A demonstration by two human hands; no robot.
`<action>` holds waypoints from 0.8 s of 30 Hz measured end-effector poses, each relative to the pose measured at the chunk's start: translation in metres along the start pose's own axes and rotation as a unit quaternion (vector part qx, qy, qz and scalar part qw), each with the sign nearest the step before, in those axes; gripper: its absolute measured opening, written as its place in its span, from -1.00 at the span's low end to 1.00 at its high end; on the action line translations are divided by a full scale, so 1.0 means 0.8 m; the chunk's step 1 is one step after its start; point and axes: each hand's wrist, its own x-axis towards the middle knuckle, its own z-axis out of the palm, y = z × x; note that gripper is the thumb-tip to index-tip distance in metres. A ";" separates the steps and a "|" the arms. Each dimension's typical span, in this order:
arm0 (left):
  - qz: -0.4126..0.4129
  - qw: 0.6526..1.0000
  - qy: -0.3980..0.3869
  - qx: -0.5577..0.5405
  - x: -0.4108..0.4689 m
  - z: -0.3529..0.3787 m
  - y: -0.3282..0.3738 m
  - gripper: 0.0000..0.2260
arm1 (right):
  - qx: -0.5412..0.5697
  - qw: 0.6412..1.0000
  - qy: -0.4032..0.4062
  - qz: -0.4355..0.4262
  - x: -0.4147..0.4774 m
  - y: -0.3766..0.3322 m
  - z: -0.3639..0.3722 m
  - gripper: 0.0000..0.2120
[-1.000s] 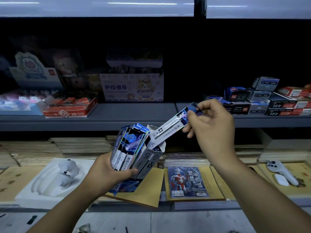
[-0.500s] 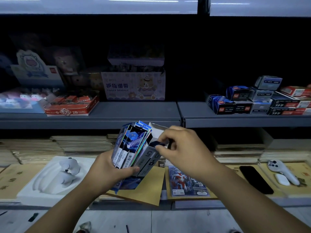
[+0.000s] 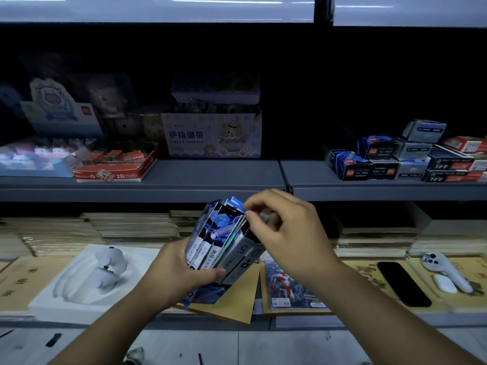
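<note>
**Several pen packs seated in the carton, one at the fingertips**

Right hand (image 3: 287,233) pinches thumb against forefinger at the top edge of the pen packs (image 3: 218,233), its other fingers curled. I cannot tell which single pack it holds. Left hand (image 3: 179,272), just below, wraps the grey display carton (image 3: 242,255), with the thumb across its front. The packs stand upright in the carton, fanned, with their tops clear of the rim.

Judgement: loading looks well along and the carton seems close to full. What seems left is squaring the fan and setting the carton on a shelf.

Directly under the grip, a brown envelope (image 3: 237,299) and a hero-printed card pack (image 3: 287,285) lie on the lower ledge. Left of the grip sits a white moulded tray (image 3: 47,299) with a small white figure. To the right are a black phone (image 3: 403,283) and a white handheld device (image 3: 448,272).

Beyond and above the grip, a grey shelf (image 3: 210,177) carries a finger bandage box (image 3: 210,135). A red 2B pencil box (image 3: 113,169) sits off to the left and stacked small boxes (image 3: 411,156) to the right. The shop aisle is dim, with a lit strip overhead.
</note>
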 end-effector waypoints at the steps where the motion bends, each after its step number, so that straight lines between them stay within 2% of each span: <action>1: 0.000 1.000 -0.006 -0.003 0.000 0.001 0.000 -0.64 | 0.004 1.000 -0.001 -0.010 0.001 -0.003 0.000 -0.94; 6: 0.004 1.000 -0.020 -0.007 0.001 0.002 0.000 -0.62 | 0.019 0.998 -0.051 0.020 0.003 -0.002 0.001 -0.96; 10: 0.013 1.000 -0.027 0.002 -0.001 0.004 -0.001 -0.66 | 0.002 0.996 -0.083 0.032 0.000 -0.001 0.006 -0.83; 16: 0.011 1.000 -0.027 -0.013 0.001 0.005 0.004 -0.62 | 0.060 0.998 -0.020 0.021 0.003 -0.002 0.008 -0.86; 19: 0.017 1.000 -0.021 0.005 0.002 0.004 0.004 -0.66 | 0.109 0.990 0.065 0.055 0.010 -0.002 -0.001 -0.86; 24: -0.020 1.000 0.008 0.013 0.003 -0.010 -0.009 -0.68 | 0.318 0.920 0.171 0.154 0.029 0.000 -0.037 -0.93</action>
